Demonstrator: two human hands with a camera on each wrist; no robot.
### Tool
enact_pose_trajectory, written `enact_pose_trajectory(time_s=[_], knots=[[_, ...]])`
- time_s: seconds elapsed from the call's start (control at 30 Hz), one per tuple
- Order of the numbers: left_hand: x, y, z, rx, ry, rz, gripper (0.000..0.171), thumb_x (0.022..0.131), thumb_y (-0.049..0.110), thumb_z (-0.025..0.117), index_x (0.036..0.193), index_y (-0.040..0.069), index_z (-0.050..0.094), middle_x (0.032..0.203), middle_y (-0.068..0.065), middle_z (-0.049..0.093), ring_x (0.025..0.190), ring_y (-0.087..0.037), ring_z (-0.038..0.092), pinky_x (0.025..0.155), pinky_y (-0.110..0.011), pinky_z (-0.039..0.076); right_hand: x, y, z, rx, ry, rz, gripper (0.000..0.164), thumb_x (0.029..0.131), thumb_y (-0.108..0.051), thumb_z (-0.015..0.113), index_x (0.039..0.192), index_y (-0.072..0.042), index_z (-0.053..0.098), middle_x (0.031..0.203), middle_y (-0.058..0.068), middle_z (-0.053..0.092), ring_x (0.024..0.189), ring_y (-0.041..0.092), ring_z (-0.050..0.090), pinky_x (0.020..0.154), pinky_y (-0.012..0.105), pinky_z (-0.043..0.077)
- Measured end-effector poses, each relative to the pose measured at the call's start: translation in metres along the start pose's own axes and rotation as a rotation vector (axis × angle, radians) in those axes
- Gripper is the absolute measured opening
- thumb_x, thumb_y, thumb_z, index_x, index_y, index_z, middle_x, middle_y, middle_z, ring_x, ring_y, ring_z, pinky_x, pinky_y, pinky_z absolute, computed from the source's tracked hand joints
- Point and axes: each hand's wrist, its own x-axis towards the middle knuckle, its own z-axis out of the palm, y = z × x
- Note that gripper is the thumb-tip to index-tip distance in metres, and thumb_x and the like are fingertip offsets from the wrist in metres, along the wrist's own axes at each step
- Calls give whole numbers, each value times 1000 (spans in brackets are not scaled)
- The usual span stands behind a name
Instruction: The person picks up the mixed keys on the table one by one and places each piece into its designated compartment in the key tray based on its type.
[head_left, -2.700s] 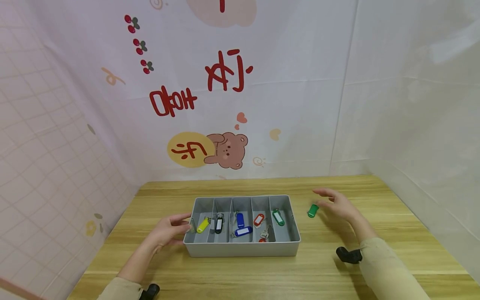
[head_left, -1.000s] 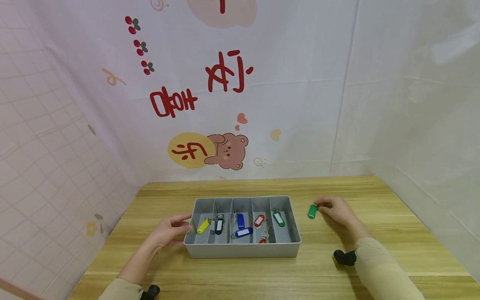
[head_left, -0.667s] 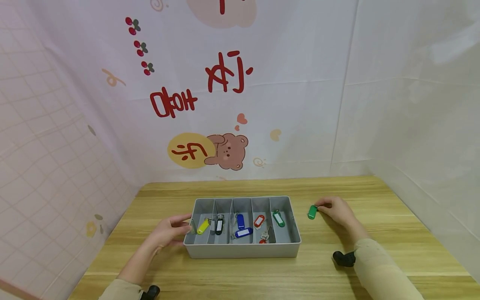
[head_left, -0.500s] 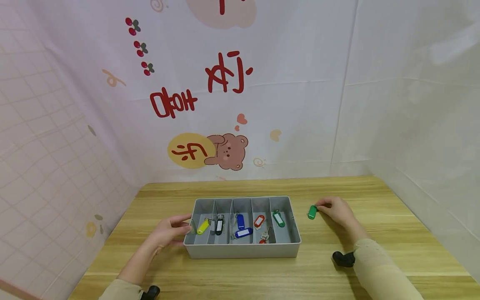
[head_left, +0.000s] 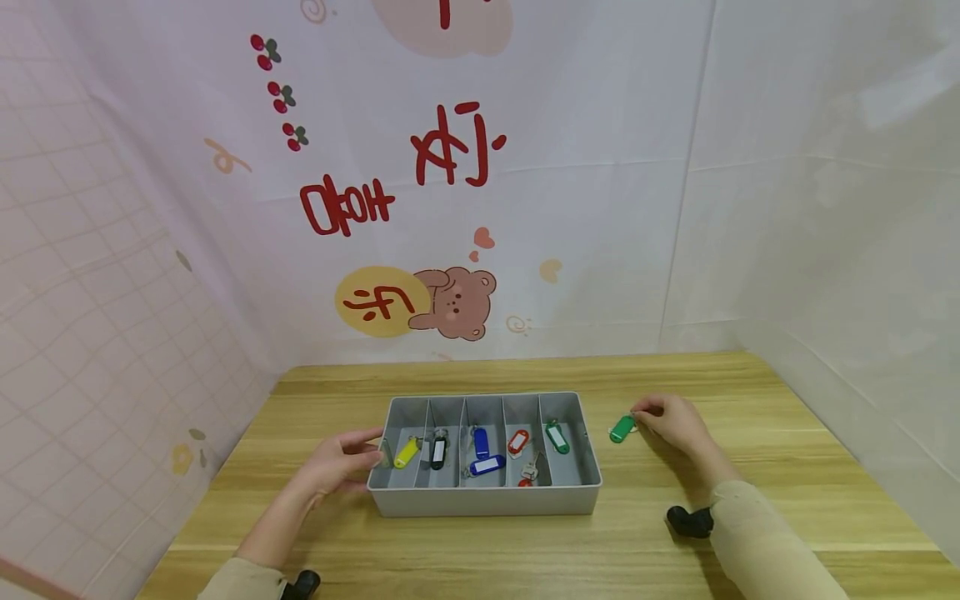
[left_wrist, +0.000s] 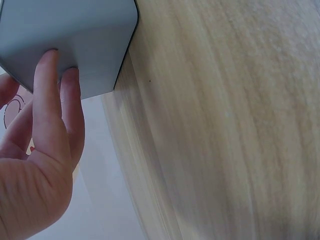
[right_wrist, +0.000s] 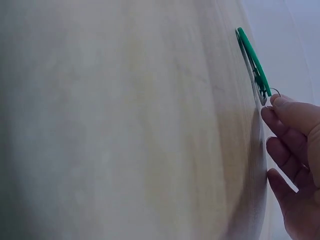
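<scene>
My right hand pinches the metal ring of a green key tag between thumb and fingertips, right of the tray. In the right wrist view the green key tag is seen edge-on, close over the tabletop, with its ring at my fingertips. My left hand holds the left end of a grey compartment tray. The left wrist view shows my fingers against the tray's outer wall, with the thumb over at its rim.
The tray's compartments hold, from left, a yellow key tag, a black one, two blue ones, red ones with a key, and a green one. A printed cloth rises behind the wooden table.
My right hand has come down to the loose green key tag and taken its ring. The tag has since turned, its lower end leaning further left. The left hand and tray stay put.
</scene>
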Motion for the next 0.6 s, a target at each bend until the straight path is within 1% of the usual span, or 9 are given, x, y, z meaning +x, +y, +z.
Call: enact_pose_trajectory(time_s=[0.13,0.27,0.47,0.6], knots=[[0,0,0,-4,5,1,60,94,7,67,146,-8,41,124,-27,54,99,-29,63,74,-43,60,-1,-1,-1,5,-9,21,7,93,-18,72,91,-13,76,88,1,71,84,21,63,79,44,50],[1,-1,0,-12,11,4,61,93,7,69,145,-9,41,123,-26,55,100,-29,62,74,-44,60,-2,-4,-4,16,-22,39,11,94,-20,70,94,-11,76,88,1,70,82,18,61,76,39,48],[2,-2,-1,-15,-4,8,62,93,9,69,146,-9,40,125,-28,54,101,-30,62,74,-44,60,-4,-10,-10,53,-39,48,13,95,-20,68,95,-9,74,86,1,70,80,18,60,73,37,48],[2,-3,-1,-16,-4,6,63,93,9,70,146,-8,40,124,-27,54,101,-29,62,74,-44,60,-4,-14,-14,91,-57,64,15,96,-20,66,95,-7,74,84,2,69,77,18,59,71,36,47]])
